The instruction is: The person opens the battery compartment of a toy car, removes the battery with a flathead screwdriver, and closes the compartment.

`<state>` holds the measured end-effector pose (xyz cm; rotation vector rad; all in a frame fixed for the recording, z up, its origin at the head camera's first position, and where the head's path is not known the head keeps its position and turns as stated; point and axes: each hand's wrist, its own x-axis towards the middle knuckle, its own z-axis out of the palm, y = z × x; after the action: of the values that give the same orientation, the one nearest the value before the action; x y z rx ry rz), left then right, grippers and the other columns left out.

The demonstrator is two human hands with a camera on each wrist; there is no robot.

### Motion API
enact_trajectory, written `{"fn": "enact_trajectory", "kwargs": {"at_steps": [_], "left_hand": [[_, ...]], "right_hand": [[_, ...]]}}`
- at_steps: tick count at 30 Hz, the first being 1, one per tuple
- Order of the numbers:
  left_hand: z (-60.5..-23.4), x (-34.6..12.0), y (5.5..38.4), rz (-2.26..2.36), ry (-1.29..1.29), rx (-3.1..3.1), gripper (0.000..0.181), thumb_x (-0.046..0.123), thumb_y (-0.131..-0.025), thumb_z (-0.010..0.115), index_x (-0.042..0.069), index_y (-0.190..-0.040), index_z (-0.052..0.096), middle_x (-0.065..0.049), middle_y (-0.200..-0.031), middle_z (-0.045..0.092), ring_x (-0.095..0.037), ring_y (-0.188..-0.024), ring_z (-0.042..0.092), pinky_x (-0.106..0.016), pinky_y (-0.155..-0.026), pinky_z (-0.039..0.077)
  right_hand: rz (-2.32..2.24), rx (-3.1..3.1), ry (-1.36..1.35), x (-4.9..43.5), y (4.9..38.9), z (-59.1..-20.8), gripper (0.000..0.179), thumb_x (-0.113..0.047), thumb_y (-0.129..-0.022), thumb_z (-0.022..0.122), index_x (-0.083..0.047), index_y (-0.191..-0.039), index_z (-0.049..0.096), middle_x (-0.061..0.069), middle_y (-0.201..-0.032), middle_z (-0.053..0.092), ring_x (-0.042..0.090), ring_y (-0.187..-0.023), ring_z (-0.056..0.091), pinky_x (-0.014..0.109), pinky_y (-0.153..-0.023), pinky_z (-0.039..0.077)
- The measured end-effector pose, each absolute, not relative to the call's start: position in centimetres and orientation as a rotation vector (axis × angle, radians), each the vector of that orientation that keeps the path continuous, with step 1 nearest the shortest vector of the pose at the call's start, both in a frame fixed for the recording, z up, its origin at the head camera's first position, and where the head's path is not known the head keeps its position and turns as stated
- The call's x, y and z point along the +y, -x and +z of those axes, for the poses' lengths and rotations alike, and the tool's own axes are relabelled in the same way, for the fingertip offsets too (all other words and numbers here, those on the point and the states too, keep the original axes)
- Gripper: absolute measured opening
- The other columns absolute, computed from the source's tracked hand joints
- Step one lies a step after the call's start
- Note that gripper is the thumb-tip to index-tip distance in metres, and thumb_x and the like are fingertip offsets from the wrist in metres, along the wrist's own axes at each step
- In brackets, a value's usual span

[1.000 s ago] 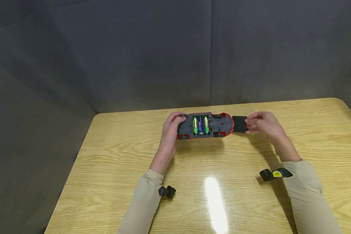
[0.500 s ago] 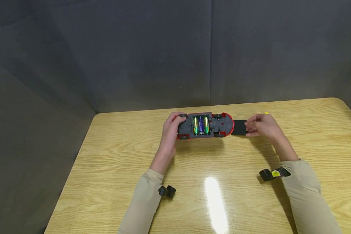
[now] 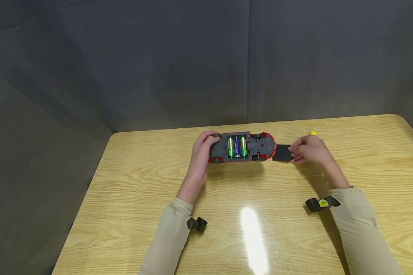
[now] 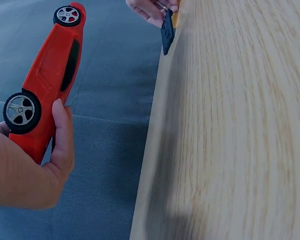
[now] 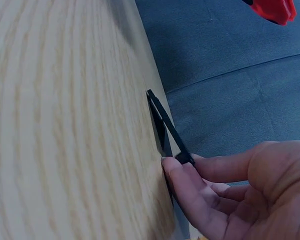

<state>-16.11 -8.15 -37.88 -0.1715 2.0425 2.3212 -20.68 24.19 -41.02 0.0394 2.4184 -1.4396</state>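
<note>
My left hand (image 3: 201,156) grips the rear end of a red toy car (image 3: 261,145), which is turned underside up above the table. Its battery compartment lies uncovered, with a blue battery (image 3: 237,147) between two green batteries (image 3: 231,148). In the left wrist view the car's red side (image 4: 50,75) and two wheels show. Just beyond the front bumper, my right hand (image 3: 311,149) pinches a flat black battery cover (image 3: 281,152) by its edge. Seen edge-on in the right wrist view, the cover (image 5: 169,125) is held between thumb and fingers, above the wood.
A small yellow object (image 3: 313,133) shows behind my right hand, mostly hidden. Both hands work over a wooden table (image 3: 141,183). Dark cloth (image 3: 179,68) hangs along the table's far edge and at the left.
My right hand has lowered the battery cover slightly toward the near side of the table. The yellow object behind that hand has come into sight. My left hand and the car stay nearly still.
</note>
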Motion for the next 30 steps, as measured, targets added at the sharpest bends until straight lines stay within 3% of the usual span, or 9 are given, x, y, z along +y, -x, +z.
{"fn": "enact_trajectory", "kwargs": {"at_steps": [8, 16, 30], "left_hand": [[-38.0, -8.1, 16.2, 2.302, 0.178, 2.077, 0.025, 0.024, -0.096, 0.057, 0.011, -0.115, 0.068, -0.006, -0.111, 0.061, -0.019, -0.095, 0.056, -0.031, -0.074, 0.054], [-38.1, -8.1, 16.2, 2.316, 0.182, 2.067, 0.025, 0.023, -0.096, 0.058, 0.010, -0.115, 0.068, -0.006, -0.111, 0.060, -0.019, -0.096, 0.056, -0.030, -0.073, 0.054], [-38.0, -8.1, 16.2, 2.322, 0.184, 2.060, 0.026, 0.023, -0.096, 0.057, 0.010, -0.116, 0.068, -0.007, -0.113, 0.061, -0.020, -0.096, 0.056, -0.031, -0.072, 0.055]], "right_hand": [[-1.324, 2.460, -0.034, 24.0, 20.8, -41.0, 0.018, 0.001, -0.102, 0.057, 0.018, -0.108, 0.060, 0.013, -0.080, 0.070, 0.015, -0.064, 0.070, 0.032, -0.061, 0.062], [-1.307, 2.485, -0.039, 24.0, 20.7, -41.2, 0.019, -0.002, -0.101, 0.060, 0.017, -0.105, 0.060, 0.014, -0.079, 0.070, 0.016, -0.062, 0.071, 0.034, -0.060, 0.062], [-1.464, 2.653, -0.101, 26.6, 20.2, -39.8, 0.043, -0.022, -0.108, 0.054, 0.019, -0.123, 0.056, 0.008, -0.078, 0.074, 0.008, -0.064, 0.070, 0.027, -0.063, 0.061]]}}
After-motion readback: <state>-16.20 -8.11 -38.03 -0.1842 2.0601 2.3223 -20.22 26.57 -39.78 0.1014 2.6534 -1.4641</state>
